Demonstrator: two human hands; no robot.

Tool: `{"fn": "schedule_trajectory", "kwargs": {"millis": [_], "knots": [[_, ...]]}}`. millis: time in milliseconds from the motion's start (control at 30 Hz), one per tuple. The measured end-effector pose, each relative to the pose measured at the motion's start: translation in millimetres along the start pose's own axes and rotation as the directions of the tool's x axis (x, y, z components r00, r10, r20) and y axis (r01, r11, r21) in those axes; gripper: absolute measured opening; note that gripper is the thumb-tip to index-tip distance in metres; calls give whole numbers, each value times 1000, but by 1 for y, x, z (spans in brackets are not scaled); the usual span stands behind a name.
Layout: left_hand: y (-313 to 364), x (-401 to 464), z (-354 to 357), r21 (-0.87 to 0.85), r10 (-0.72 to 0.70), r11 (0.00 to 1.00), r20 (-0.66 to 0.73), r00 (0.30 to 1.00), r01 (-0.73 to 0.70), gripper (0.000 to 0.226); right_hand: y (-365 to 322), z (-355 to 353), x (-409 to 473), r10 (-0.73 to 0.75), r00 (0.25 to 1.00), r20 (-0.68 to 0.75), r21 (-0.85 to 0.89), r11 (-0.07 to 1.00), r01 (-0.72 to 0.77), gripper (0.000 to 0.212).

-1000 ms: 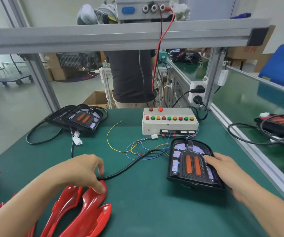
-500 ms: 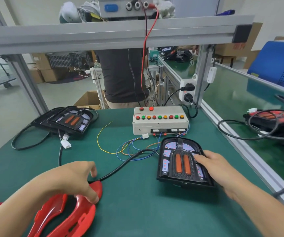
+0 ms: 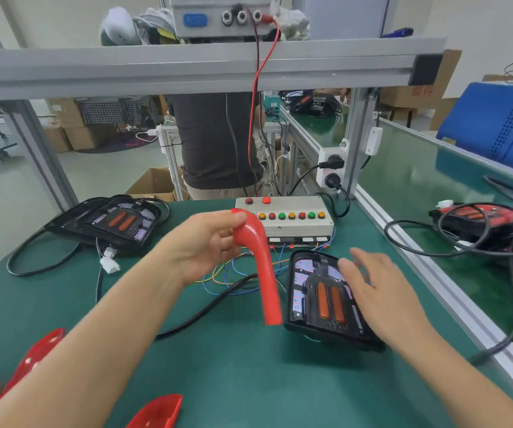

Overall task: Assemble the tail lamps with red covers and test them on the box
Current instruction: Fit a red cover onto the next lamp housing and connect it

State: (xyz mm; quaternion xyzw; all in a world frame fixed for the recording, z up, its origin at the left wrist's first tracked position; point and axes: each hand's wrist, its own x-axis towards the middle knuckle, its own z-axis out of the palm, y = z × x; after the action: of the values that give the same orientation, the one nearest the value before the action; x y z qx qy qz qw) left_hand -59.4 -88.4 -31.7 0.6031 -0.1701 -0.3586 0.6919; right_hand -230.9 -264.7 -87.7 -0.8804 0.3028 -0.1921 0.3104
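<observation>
The left hand [image 3: 206,245] has lifted a red cover [image 3: 261,267] off the counter [image 3: 233,375], gripping it; the right hand [image 3: 382,298], open, has left the tail lamp [image 3: 320,298], ready for fitting.

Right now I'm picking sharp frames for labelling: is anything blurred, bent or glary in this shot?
Head view: the right hand is smeared by motion, worst at its fingers; the red cover in the left hand is slightly soft; the aluminium beam bows from the wide-angle lens; the test box stays fairly sharp; light is even, shadows faint, with mild sheen on the bench to the right.
</observation>
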Motion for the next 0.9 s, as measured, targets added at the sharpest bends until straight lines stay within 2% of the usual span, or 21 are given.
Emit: {"fn": "schedule_trajectory", "kwargs": {"millis": [67,100,167,233,267,333,433,500,633,733,900], "knots": [[-7,18,23,-126,-52,991,-15,999,49,7,-16,-4,-14,-151,986,66,206,969,134,41],[-11,25,35,-164,-78,984,-9,997,76,7,-23,-4,-20,-206,971,121,256,952,170,38],[-16,36,54,-225,-117,967,12,993,117,8,-24,-2,-25,-260,956,140,246,944,220,28],[-20,44,66,-234,-112,965,34,993,117,10,-20,-6,-24,-248,967,56,166,958,236,20],[-22,49,70,-181,-92,979,30,995,96,12,-17,-10,-23,-235,971,29,108,967,231,20],[-24,59,75,63,-21,998,-44,999,24,22,-9,-17,-22,-236,972,8,-85,968,236,29],[-30,73,75,382,83,924,-213,974,5,36,6,-24,-23,-188,982,-34,-303,938,169,35],[-38,75,75,505,69,862,-188,980,37,28,15,-24,-26,-121,992,-26,-355,929,104,33],[-54,77,78,523,-131,830,-157,979,195,19,22,-14,-37,-63,997,50,-436,896,79,35],[-56,79,76,489,-162,836,-216,963,250,13,23,-10,-41,-64,996,67,-458,884,88,38],[-52,72,76,399,-186,873,-260,947,281,29,21,-2,-40,-89,993,82,-527,842,119,49]]}}
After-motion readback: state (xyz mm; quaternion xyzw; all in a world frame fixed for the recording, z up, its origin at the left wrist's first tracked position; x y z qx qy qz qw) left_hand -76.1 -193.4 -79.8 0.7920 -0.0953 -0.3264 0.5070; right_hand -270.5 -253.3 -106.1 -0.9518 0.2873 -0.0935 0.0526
